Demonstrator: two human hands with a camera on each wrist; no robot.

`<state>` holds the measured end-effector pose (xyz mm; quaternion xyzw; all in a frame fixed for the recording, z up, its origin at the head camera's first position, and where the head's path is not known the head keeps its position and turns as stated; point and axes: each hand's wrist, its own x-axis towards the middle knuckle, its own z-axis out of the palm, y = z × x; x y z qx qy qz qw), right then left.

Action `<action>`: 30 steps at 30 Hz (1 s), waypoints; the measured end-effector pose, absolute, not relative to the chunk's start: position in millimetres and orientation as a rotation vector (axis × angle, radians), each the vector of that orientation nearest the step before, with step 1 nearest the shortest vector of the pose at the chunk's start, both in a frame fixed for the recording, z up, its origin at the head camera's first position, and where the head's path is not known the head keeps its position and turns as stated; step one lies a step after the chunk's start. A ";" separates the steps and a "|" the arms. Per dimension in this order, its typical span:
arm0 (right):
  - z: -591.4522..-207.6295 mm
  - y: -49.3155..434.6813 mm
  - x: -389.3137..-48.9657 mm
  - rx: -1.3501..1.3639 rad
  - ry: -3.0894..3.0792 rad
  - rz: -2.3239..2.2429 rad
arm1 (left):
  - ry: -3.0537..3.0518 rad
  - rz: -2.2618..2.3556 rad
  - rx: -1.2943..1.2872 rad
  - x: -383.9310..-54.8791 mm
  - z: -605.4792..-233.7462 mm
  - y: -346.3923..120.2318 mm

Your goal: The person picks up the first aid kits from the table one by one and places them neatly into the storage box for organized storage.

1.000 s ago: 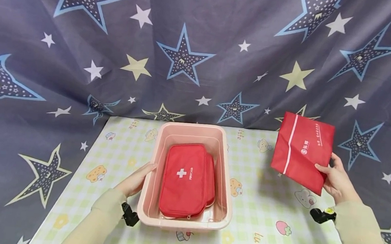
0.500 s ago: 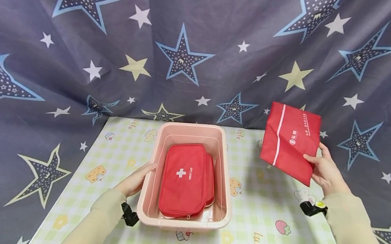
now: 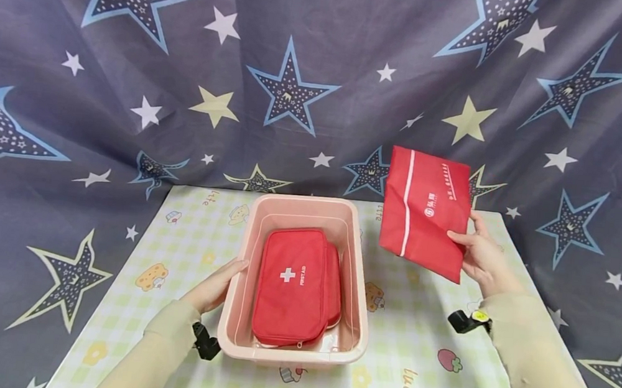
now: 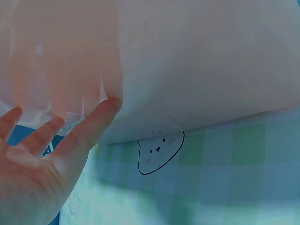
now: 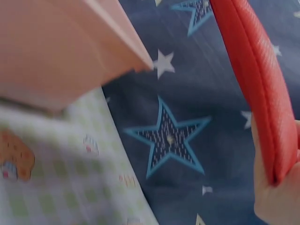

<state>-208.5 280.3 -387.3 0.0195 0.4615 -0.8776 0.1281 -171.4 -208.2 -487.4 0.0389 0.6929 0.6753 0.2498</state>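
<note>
A flat red pouch [image 3: 427, 214] with a white stripe and white lettering is held up over the right part of the table. My right hand [image 3: 482, 254] grips its near right edge, thumb on the printed face; the right wrist view shows the red pouch [image 5: 262, 89] edge-on. A pink plastic bin [image 3: 289, 357] stands mid-table, holding a red first-aid bag [image 3: 291, 304] with a white cross on top of another red bag [image 3: 334, 284], mostly hidden. With extended fingers, my left hand [image 4: 51, 164] touches the outer left wall of the pink bin [image 4: 206, 70].
A green-and-white checked cloth [image 3: 171, 355] with cartoon prints covers the table. Behind and at the sides hangs a dark star-patterned curtain [image 3: 331, 46], close to the table's back edge. Black wrist cameras sit on both sleeves.
The right hand has carried the red pouch leftward and slightly up, closer to the bin. My left hand, the bin and its contents have stayed in place.
</note>
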 end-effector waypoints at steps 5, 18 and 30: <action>-369.3 253.8 -208.1 0.154 1.368 -2.515 | 1.891 1.838 0.100 -171.9 -488.3 -206.9; -353.3 192.9 -209.9 0.180 1.336 -2.482 | 1.901 1.819 0.091 -174.4 -491.2 -206.7; -355.0 138.9 -205.5 0.144 1.364 -2.409 | 1.898 1.831 0.087 -172.9 -491.4 -207.8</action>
